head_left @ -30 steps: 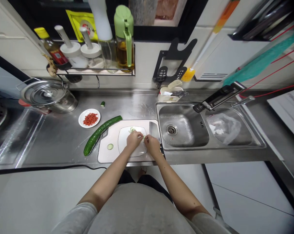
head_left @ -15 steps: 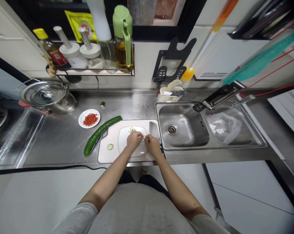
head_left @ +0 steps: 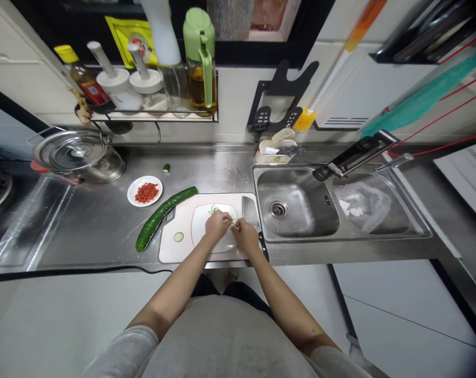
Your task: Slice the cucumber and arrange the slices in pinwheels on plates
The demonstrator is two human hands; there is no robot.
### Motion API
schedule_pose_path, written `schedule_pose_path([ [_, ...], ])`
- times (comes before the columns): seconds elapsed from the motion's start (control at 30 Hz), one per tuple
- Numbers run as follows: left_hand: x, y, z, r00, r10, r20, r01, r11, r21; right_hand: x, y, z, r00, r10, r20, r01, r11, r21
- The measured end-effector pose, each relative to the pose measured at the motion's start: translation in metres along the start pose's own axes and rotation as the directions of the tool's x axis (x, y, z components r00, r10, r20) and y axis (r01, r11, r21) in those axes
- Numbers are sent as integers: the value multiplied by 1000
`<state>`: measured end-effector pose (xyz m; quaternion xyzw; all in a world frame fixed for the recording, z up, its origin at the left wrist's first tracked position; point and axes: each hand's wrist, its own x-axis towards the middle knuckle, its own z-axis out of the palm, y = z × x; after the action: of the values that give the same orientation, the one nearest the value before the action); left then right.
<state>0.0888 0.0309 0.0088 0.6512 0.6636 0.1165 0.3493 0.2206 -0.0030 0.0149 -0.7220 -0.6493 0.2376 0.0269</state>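
Over a white square plate (head_left: 198,231) on the cutting board (head_left: 178,253), my left hand (head_left: 215,224) and my right hand (head_left: 246,235) meet with pinched fingers. Between their fingertips is a thin cucumber slice (head_left: 234,222), partly hidden by the fingers. Other thin cucumber slices (head_left: 213,209) lie near the plate's far edge. One round cucumber piece (head_left: 178,237) rests on the board left of the plate. A long cucumber (head_left: 159,218) lies along the board's left side. The knife (head_left: 250,211) lies on the board's right side, its black handle beyond my right hand.
A small plate of red berries (head_left: 131,197) and a cucumber end (head_left: 166,168) stand farther back. At the left is a lidded steel pot (head_left: 112,165). A double sink (head_left: 301,231) with a faucet (head_left: 352,155) adjoins the board's right. A bottle rack (head_left: 155,118) hangs above.
My right hand has shifted slightly left, and more of the knife's black handle shows. My left hand stays almost in place, and the cucumber slice is still between the fingertips.
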Motion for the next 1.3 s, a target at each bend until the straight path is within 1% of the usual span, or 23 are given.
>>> schedule_pose_path([
  [0.23,0,1,0,1000,16,-11,-16,1000,17,5,3,-2,999,-33,2,33,999,16],
  [0.37,1,1,0,1000,20,-7,-20,1000,20,6,5,-3,999,-44,-18,44,998,46],
  [0.63,0,3,-1,1000,5,-14,-5,1000,6,10,10,-12,998,21,-57,-15,994,111],
  [0.77,-1,4,-2,1000,3,-13,-3,1000,-3,14,10,-14,997,48,-61,-39,990,139],
  [0.9,-2,5,-2,1000,-7,-16,7,1000,-4,17,11,-12,997,46,-62,-33,981,190],
  [1.1,-2,5,-2,1000,-15,-24,15,1000,-5,16,16,-14,993,63,-100,-33,960,280],
  [1.3,-4,4,1,999,-27,-37,26,999,-34,13,18,-18,991,67,-118,-30,956,291],
])
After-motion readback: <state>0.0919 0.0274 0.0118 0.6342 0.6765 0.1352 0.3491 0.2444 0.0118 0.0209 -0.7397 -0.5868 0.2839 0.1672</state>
